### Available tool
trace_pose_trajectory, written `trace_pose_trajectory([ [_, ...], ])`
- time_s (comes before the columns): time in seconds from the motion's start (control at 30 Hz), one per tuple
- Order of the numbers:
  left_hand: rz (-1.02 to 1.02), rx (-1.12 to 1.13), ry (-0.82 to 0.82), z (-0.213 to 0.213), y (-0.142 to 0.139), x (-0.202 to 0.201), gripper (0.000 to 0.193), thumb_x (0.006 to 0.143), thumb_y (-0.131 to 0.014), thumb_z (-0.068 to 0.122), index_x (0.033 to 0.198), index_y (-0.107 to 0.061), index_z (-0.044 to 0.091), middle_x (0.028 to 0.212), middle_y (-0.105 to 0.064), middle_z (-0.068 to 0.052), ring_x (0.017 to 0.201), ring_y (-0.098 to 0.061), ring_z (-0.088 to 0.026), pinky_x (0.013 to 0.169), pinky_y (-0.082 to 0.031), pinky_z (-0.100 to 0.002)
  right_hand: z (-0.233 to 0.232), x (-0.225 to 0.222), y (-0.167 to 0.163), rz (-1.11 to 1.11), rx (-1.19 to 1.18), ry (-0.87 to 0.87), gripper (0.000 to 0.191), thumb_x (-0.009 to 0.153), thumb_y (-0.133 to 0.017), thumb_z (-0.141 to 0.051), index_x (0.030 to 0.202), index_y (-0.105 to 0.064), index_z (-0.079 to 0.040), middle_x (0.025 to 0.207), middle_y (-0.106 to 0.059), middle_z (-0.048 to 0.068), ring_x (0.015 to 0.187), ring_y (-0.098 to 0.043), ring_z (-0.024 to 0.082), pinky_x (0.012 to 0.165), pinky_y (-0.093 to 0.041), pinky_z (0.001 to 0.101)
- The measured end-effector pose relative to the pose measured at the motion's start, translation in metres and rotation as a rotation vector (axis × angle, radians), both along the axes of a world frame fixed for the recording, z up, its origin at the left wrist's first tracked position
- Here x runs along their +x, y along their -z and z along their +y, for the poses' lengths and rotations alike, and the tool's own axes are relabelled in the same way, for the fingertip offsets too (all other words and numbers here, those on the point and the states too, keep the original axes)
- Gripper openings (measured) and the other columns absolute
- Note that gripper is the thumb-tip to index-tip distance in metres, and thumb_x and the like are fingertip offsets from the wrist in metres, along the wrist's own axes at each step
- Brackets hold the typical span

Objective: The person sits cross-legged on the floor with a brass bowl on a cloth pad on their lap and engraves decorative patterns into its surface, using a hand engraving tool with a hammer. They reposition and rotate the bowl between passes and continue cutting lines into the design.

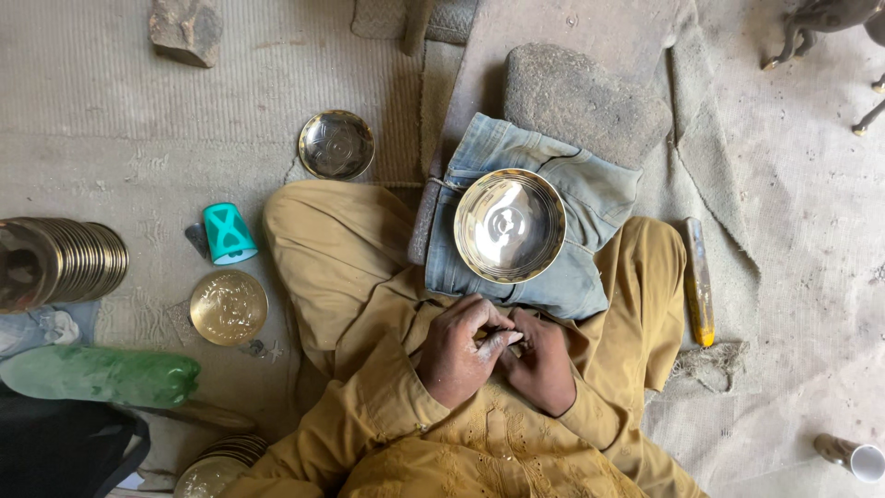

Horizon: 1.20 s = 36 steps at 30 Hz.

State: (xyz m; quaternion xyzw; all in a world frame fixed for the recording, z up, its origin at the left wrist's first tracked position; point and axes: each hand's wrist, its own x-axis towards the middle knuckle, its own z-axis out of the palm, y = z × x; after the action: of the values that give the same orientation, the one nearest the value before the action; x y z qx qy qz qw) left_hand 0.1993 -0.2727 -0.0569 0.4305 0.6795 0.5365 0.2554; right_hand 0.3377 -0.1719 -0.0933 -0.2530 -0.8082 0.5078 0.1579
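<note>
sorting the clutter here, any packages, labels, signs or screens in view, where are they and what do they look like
No signs, screens or readable labels show.
Green plastic bottle: lying on its side at the left edge on the floor, translucent green, no label visible.
Teal cup: on its side left of the person's knee, tapered, teal with a pale cross-shaped marking.
White-rimmed tube: bottom right corner on the floor, dark body, white open end.

— How are the hands placed?
— Both are drawn in close over the lap, left hand [454, 352] and right hand [539, 361] touching, fingers curled inward.
— Gripping something?
— Possibly; the fingertips pinch together, but it's too small to tell.
</note>
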Motion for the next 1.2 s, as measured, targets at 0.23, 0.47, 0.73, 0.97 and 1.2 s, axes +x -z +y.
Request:
trace_pose_trajectory([
  [0.23,-0.123,-0.065,0.049,0.001,0.008,0.002,0.026,0.081,-0.084,0.005,0.085,-0.059,0.0,0.084,-0.068,-0.011,0.076,-0.069,-0.022,0.067,-0.053,-0.035,-0.002,0.003,0.004,-0.038,-0.104,-0.013,0.022,0.07,-0.077,0.001,0.088,-0.063,0.001,0.075,-0.065,0.012,0.065,-0.06,0.013,0.062,-0.049,0.0293],
  [0.47,-0.152,-0.099,0.04,0.006,0.036,0.009,0.028,0.08,-0.086,0.008,0.085,-0.06,0.001,0.08,-0.067,-0.01,0.072,-0.067,-0.021,0.065,-0.053,-0.034,-0.001,0.008,0.019,-0.01,-0.146,-0.007,0.026,0.073,-0.076,0.003,0.098,-0.068,0.002,0.083,-0.074,0.011,0.076,-0.064,0.01,0.073,-0.054,0.0274],
  [0.73,-0.304,-0.125,0.008,0.007,0.039,0.013,0.026,0.08,-0.084,0.007,0.084,-0.059,0.002,0.079,-0.068,-0.008,0.072,-0.069,-0.02,0.066,-0.055,-0.034,-0.002,0.011,0.023,-0.024,-0.184,-0.008,0.021,0.076,-0.079,0.002,0.093,-0.067,0.001,0.08,-0.073,0.01,0.073,-0.061,0.008,0.069,-0.053,0.0271],
  [0.97,-0.134,0.082,0.121,0.003,0.009,-0.008,0.025,0.083,-0.083,0.002,0.085,-0.058,-0.001,0.084,-0.065,-0.01,0.078,-0.067,-0.019,0.069,-0.053,-0.032,0.002,0.011,0.014,-0.02,-0.096,0.051,0.03,0.077,-0.085,-0.005,0.081,-0.056,-0.001,0.069,-0.052,0.006,0.067,-0.045,0.011,0.06,-0.041,0.0266],
  [1.2,-0.408,0.076,0.117,0.012,-0.014,-0.019,0.02,0.09,-0.08,0.01,0.087,-0.065,-0.001,0.083,-0.068,-0.006,0.073,-0.068,-0.01,0.061,-0.056,-0.027,0.003,0.007,-0.006,0.257,-0.063,0.028,0.024,0.087,-0.08,-0.009,0.097,-0.06,-0.003,0.092,-0.065,0.005,0.083,-0.061,0.011,0.076,-0.051,0.0258],
])
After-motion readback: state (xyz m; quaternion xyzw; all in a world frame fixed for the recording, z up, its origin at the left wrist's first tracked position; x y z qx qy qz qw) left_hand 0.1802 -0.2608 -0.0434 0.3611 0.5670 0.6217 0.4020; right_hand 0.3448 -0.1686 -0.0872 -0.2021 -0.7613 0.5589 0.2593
